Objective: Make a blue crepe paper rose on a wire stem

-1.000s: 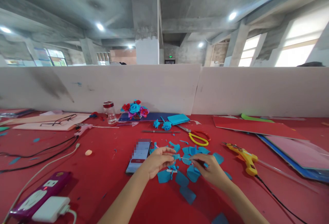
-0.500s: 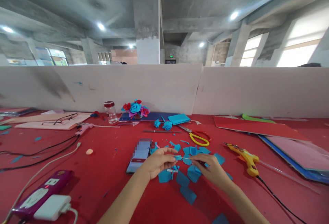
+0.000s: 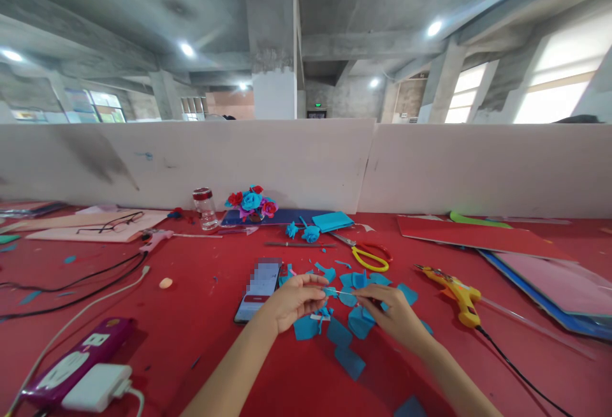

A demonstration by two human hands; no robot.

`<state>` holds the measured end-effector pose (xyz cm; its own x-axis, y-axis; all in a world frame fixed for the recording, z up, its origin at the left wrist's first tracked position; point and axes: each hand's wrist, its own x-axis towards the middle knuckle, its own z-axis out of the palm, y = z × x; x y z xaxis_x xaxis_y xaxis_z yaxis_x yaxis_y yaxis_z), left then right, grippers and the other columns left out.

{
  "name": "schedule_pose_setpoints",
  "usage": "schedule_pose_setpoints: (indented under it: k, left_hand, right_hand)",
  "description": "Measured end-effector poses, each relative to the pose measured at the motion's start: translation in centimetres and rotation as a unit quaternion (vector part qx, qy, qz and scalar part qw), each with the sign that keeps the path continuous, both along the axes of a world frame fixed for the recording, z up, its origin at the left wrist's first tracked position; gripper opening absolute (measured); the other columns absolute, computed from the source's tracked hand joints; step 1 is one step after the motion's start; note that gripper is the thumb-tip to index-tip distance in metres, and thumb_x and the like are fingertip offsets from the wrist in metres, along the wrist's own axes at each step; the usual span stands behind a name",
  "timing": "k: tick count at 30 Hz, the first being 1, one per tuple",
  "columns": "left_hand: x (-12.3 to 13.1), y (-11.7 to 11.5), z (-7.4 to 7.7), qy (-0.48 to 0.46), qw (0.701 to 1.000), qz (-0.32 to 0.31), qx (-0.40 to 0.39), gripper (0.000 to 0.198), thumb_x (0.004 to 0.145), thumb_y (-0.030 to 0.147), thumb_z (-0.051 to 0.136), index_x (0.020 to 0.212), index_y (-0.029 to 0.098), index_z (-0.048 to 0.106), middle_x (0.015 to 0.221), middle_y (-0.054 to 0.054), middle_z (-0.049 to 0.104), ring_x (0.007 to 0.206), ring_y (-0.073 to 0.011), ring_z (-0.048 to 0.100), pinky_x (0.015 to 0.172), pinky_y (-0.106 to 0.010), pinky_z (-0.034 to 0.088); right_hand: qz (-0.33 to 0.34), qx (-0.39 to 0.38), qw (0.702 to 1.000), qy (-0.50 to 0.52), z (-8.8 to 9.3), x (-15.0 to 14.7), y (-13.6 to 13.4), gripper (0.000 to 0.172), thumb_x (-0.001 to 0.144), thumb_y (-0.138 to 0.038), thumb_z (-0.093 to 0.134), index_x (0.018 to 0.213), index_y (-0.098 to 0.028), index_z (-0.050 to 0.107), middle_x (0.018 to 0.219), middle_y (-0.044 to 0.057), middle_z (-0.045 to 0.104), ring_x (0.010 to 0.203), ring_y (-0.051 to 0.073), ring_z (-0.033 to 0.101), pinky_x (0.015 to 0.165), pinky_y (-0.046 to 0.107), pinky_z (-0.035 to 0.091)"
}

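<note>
My left hand (image 3: pixel 299 302) pinches a small blue paper piece (image 3: pixel 331 291) between thumb and fingers. My right hand (image 3: pixel 389 310) is closed on the end of a thin white stick (image 3: pixel 344 293), whose other end meets the blue piece. Below and around both hands lie several cut blue paper pieces (image 3: pixel 350 362), some flat and some curled. A phone (image 3: pixel 257 296) rests just left of my left hand. Beyond the hands, blue paper flowers (image 3: pixel 311 233) lie beside a folded blue paper stack (image 3: pixel 333 221).
Scissors (image 3: pixel 370 259) with yellow and red handles lie behind the scraps. At right are a yellow glue gun (image 3: pixel 459 296) and coloured sheets (image 3: pixel 549 283). A purple power strip (image 3: pixel 79 359), cables and glasses (image 3: pixel 115 221) are at left. A jar (image 3: pixel 206 210) and paper bouquet (image 3: pixel 252 201) stand before the white partition (image 3: pixel 239 162).
Both hands stay almost in place over the scraps. The blue piece between my left fingers has shifted very slightly; the stick is still held in my right hand.
</note>
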<state>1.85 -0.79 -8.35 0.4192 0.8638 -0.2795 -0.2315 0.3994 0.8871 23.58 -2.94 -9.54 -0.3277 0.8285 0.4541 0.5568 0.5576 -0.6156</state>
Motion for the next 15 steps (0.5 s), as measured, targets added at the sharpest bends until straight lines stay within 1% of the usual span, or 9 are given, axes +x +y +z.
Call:
schedule_pose_setpoints:
  k: [4, 8, 15]
  left_hand:
    - [-0.08, 0.01, 0.07, 0.002, 1.0, 0.003, -0.001, 0.025, 0.064, 0.007, 0.064, 0.087, 0.011, 0.058, 0.067, 0.0, 0.062, 0.059, -0.0065, 0.058, 0.064, -0.019, 0.047]
    - [-0.02, -0.01, 0.05, -0.001, 1.0, 0.0, 0.0, 0.024, 0.063, 0.007, 0.064, 0.087, 0.012, 0.058, 0.066, 0.0, 0.062, 0.059, -0.0068, 0.058, 0.063, -0.019, 0.047]
    - [0.1, -0.12, 0.12, -0.011, 1.0, -0.007, 0.0, 0.026, 0.062, 0.005, 0.063, 0.087, 0.012, 0.058, 0.063, 0.0, 0.06, 0.056, -0.0064, 0.056, 0.061, -0.018, 0.046]
  right_hand:
    - [0.005, 0.002, 1.0, 0.0, -0.14, 0.09, 0.03, 0.023, 0.081, -0.026, 0.045, 0.088, -0.021, 0.067, 0.082, 0.007, 0.068, 0.075, 0.019, 0.062, 0.068, 0.029, 0.048]
    - [0.005, 0.001, 1.0, 0.001, -0.25, 0.09, 0.01, 0.024, 0.082, -0.027, 0.045, 0.088, -0.02, 0.067, 0.081, 0.008, 0.068, 0.073, 0.019, 0.062, 0.066, 0.028, 0.048]
    - [0.012, 0.005, 1.0, 0.001, -0.36, 0.1, 0.13, 0.023, 0.082, -0.025, 0.045, 0.088, -0.02, 0.066, 0.08, 0.007, 0.068, 0.073, 0.018, 0.062, 0.066, 0.027, 0.047]
